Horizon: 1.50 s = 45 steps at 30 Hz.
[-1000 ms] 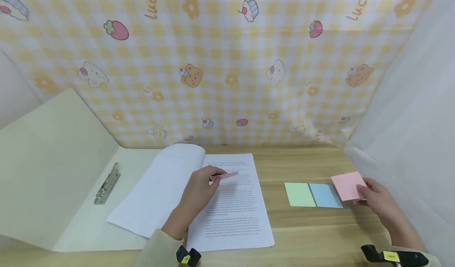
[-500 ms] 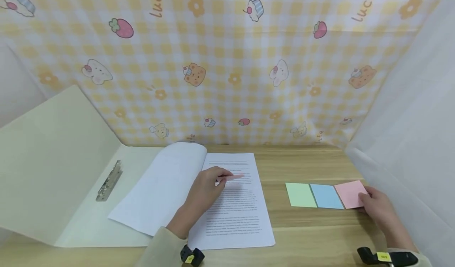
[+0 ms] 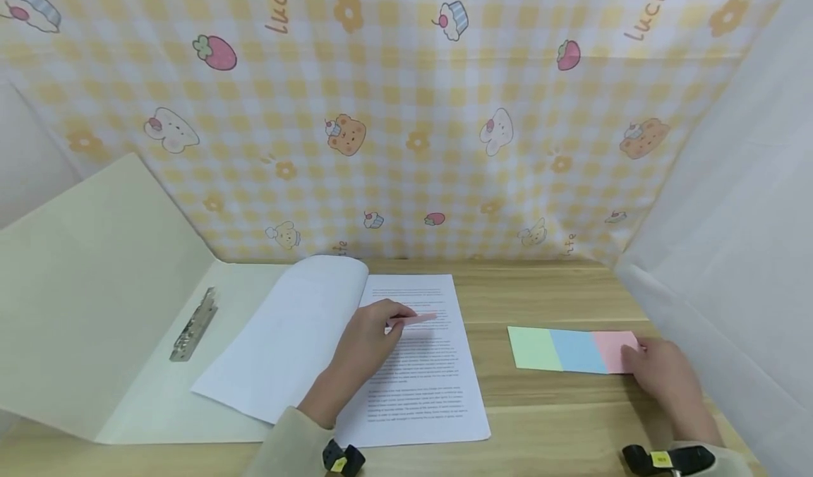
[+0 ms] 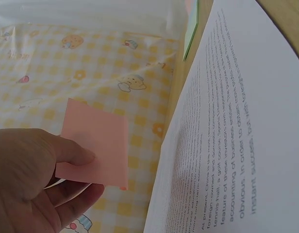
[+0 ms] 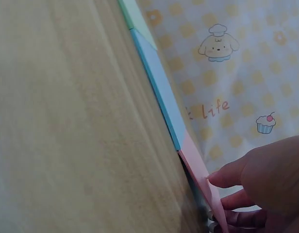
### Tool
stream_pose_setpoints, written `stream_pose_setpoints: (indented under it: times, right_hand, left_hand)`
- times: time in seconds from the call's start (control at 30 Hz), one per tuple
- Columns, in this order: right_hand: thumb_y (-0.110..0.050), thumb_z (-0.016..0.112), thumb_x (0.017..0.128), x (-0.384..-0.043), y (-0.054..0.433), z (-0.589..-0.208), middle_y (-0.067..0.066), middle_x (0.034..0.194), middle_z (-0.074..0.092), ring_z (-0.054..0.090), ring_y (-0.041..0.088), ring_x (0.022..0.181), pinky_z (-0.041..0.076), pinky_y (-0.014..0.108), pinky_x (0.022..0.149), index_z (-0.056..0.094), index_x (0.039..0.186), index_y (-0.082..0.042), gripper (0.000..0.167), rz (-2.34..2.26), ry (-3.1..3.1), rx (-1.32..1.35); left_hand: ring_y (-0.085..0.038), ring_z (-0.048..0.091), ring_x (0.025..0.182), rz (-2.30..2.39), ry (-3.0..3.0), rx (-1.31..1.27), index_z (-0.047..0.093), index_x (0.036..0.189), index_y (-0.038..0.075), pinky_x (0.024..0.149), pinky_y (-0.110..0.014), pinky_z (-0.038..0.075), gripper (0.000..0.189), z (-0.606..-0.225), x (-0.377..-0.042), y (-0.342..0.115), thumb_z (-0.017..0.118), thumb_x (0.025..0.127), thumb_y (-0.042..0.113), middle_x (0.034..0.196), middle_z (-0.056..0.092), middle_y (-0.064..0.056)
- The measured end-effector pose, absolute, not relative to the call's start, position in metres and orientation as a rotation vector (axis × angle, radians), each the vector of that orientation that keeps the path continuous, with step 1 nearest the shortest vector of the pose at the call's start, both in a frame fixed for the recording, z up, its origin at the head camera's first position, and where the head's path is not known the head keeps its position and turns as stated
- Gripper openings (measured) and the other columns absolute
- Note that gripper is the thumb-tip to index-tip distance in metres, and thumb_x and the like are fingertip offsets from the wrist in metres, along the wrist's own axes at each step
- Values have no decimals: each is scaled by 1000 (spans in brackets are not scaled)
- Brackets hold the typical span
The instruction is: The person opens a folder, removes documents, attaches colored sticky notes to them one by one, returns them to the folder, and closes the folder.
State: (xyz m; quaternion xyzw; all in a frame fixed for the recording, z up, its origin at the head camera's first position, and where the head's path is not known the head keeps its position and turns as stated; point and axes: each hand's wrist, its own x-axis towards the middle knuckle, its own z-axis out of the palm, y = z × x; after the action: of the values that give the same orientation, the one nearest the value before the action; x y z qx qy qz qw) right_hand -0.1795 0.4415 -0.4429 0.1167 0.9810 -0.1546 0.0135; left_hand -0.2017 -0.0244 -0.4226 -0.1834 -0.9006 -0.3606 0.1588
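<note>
Right hand (image 3: pixel 663 371) is pinching the pink pad (image 3: pixel 612 352), which is now touching the blue pad (image 3: pixel 578 352) at its three o'clock; their gap has closed, so alignment is apparently nearing completion. At nine o'clock, left hand (image 3: pixel 363 336) is pinching a pink note (image 4: pixel 98 145) above the page (image 3: pixel 419 399).

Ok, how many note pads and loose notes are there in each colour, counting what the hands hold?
Green: 1, the green pad
Blue: 1, the blue pad
Pink: 2, the pink pad in the right hand and the pink note in the left hand
Total: 4
</note>
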Motion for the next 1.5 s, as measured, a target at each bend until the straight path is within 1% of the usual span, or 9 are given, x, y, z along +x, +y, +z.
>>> stream_pose_setpoints:
  times: [0.2,0.43,0.6,0.77,0.9,0.97,1.07,1.3,1.5]
  right_hand:
    - [-27,49,99,-179,441,-447,44,131,52,50,63,117,44,68,95,51,133,19,57,-432,3088,370]
    - [-26,52,98,-178,437,-449,43,122,58,52,60,106,43,69,92,58,126,16,52,-360,3106,387]
    - [-28,49,99,-178,431,-446,45,117,56,52,58,102,45,67,88,57,123,19,53,-352,3102,420]
    - [-27,53,101,-177,413,-436,43,109,61,58,57,98,49,63,83,55,124,21,54,-403,3237,270]
    - [-29,55,104,-177,373,-422,31,106,71,69,41,89,56,46,70,57,130,15,51,-648,3238,70]
    - [-30,55,105,-177,346,-415,24,104,74,71,30,86,54,36,65,59,132,11,49,-780,3192,-7]
    - [-36,56,104,-176,307,-407,15,100,77,71,19,82,53,28,63,63,131,4,48,-974,3104,-73]
    - [-39,55,104,-188,233,-403,16,107,75,73,19,83,59,31,61,60,136,-2,49,-1424,2712,-34]
    - [-53,60,97,-202,187,-411,12,98,77,75,20,77,63,35,68,63,131,-1,62,-1615,2456,45]
  left_hand:
    - [-14,72,90,-1029,-2575,-535,79,96,14,77,-31,59,14,-424,-201,-24,75,88,4,99,79,0]
    - [-13,73,91,-988,-2570,-526,79,97,15,78,-31,59,15,-424,-202,-25,75,88,3,99,79,1]
    - [-12,72,87,-973,-2539,-526,79,96,15,76,-29,59,15,-422,-200,-26,76,87,2,96,78,2]
    - [-14,74,94,-938,-2545,-543,79,98,15,83,-32,60,17,-424,-202,-25,75,88,2,98,78,2]
    - [-15,74,96,-882,-2562,-540,79,99,16,84,-33,60,18,-425,-202,-25,75,88,3,100,78,2]
    - [-15,74,96,-858,-2563,-539,80,99,16,84,-33,60,18,-424,-201,-25,75,88,3,100,78,2]
    - [-16,74,95,-823,-2553,-546,79,99,16,82,-33,60,18,-423,-200,-25,76,87,3,99,78,2]
    - [-14,73,93,-752,-2514,-561,78,100,17,79,-30,60,19,-426,-198,-20,77,87,5,99,77,3]
    - [-15,73,91,-745,-2460,-568,78,96,18,81,-29,60,17,-428,-195,-17,78,86,4,97,76,3]
